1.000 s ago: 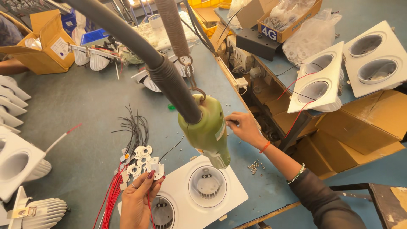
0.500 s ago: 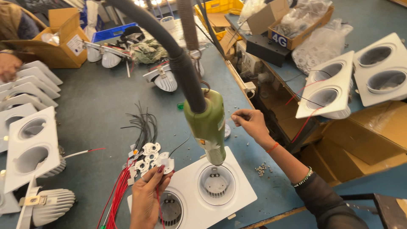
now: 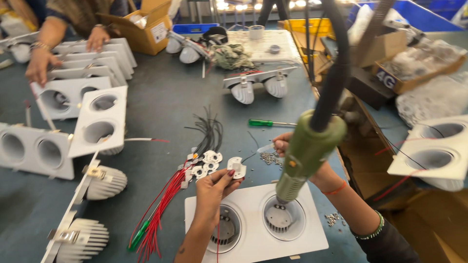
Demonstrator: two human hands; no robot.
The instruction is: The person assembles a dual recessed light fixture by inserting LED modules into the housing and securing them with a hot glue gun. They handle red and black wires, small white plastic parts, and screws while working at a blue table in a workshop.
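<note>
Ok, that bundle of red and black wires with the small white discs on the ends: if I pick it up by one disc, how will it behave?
The wire bundle will probably sag and trail, since its thin strands already curve loosely across the table. The white discs look small and light, so neighbours may drag along where the strands overlap. The left hand pinches one disc in its fingers, which suggests a light grip is enough.

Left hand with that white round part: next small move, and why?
Probably lower the left hand to seat the small white round part into the left opening of the white twin fixture. The part is pinched above that opening, and the hanging green driver already has its tip in the right opening, with the right hand behind it.
</note>
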